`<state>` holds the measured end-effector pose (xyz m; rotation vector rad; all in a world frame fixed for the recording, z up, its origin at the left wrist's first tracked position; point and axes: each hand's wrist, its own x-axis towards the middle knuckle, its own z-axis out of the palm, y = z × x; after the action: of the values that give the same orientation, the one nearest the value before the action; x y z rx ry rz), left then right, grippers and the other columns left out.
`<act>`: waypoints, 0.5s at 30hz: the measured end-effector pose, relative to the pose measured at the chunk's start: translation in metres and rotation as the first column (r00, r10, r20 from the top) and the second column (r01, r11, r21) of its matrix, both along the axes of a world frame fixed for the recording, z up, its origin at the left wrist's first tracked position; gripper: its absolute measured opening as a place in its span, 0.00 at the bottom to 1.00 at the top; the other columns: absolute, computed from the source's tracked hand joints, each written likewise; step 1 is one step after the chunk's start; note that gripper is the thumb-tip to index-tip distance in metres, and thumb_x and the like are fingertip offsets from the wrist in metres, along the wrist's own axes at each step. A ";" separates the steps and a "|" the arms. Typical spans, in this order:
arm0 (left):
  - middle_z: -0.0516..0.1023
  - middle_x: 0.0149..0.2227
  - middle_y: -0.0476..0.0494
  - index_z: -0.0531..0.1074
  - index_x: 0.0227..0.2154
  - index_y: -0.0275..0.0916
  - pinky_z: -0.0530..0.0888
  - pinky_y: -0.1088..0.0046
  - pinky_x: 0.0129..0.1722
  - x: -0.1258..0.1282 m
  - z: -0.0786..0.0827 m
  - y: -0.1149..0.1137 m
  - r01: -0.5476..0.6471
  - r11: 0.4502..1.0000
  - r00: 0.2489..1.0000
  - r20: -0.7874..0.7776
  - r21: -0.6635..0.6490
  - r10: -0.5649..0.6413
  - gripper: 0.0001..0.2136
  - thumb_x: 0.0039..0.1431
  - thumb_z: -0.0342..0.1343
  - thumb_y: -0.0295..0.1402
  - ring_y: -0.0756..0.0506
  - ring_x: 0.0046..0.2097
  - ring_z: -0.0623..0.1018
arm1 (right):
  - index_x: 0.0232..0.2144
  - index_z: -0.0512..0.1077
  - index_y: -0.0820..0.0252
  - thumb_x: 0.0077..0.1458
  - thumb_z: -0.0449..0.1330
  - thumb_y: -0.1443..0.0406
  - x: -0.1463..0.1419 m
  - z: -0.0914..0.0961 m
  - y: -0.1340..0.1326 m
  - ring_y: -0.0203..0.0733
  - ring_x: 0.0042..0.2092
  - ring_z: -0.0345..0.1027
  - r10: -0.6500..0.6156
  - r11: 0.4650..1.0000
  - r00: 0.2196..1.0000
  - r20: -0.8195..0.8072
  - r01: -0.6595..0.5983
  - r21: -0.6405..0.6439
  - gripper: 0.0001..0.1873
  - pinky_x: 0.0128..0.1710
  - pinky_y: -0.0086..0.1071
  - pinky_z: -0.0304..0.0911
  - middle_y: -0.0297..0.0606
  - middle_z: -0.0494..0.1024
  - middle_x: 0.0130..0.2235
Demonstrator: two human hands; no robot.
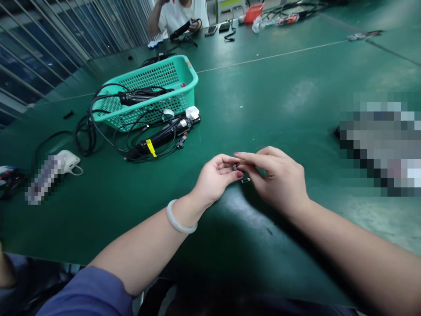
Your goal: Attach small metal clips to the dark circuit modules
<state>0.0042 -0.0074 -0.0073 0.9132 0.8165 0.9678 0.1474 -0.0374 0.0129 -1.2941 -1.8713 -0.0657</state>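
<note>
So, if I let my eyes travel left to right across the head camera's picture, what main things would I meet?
Partly blurred white object, green basket, left hand, right hand, blurred-out flat object.

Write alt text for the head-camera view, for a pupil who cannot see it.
A person's left hand and right hand meet around a tiny metallic-looking part above a green table. Beyond, a black corded device with a yellow tag lies beside a turquoise perforated basket; across the table is someone in a white T-shirt.
</note>
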 end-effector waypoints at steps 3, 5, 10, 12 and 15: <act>0.76 0.30 0.50 0.69 0.29 0.35 0.70 0.69 0.43 0.000 -0.001 0.000 -0.008 1.000 1.000 0.000 0.004 0.008 0.16 0.36 0.68 0.25 0.52 0.34 0.76 | 0.41 0.76 0.55 0.56 0.56 0.69 0.002 -0.002 0.000 0.37 0.31 0.69 0.007 0.999 0.998 0.069 -0.010 0.048 0.12 0.28 0.30 0.63 0.35 0.77 0.28; 0.76 0.30 0.51 0.69 0.29 0.35 0.70 0.69 0.44 0.000 -0.001 0.000 -0.007 1.000 1.000 -0.006 0.002 0.007 0.16 0.36 0.68 0.25 0.52 0.34 0.76 | 0.42 0.76 0.56 0.57 0.55 0.70 0.003 -0.004 0.000 0.37 0.31 0.69 0.009 0.996 0.992 0.123 -0.020 0.087 0.13 0.30 0.30 0.64 0.35 0.78 0.28; 0.77 0.29 0.51 0.69 0.28 0.34 0.71 0.71 0.43 0.000 -0.001 0.000 -0.010 1.000 0.999 0.030 -0.003 0.010 0.15 0.36 0.69 0.25 0.53 0.33 0.77 | 0.46 0.74 0.58 0.56 0.53 0.72 0.002 -0.003 -0.002 0.38 0.33 0.70 0.027 0.993 0.978 0.204 -0.050 0.105 0.17 0.35 0.32 0.65 0.36 0.79 0.29; 0.77 0.29 0.50 0.70 0.30 0.34 0.71 0.72 0.43 0.000 0.000 0.001 -0.025 0.999 0.998 0.052 -0.020 0.026 0.15 0.37 0.68 0.25 0.52 0.34 0.77 | 0.49 0.72 0.59 0.55 0.53 0.72 0.006 0.000 -0.002 0.38 0.35 0.71 0.020 0.999 0.988 0.155 -0.028 0.045 0.20 0.36 0.32 0.65 0.37 0.80 0.33; 0.78 0.32 0.48 0.70 0.33 0.34 0.71 0.72 0.44 -0.002 0.001 0.003 -0.081 0.992 0.992 0.091 -0.100 0.090 0.12 0.44 0.64 0.25 0.51 0.36 0.78 | 0.50 0.71 0.56 0.56 0.53 0.71 0.022 0.003 0.000 0.37 0.36 0.72 -0.023 0.993 1.000 -0.002 0.023 -0.119 0.20 0.35 0.31 0.66 0.36 0.81 0.36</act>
<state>0.0019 -0.0046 -0.0058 0.7481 0.8194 1.0301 0.1692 -0.0377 0.0161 -1.3958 -1.8814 0.0361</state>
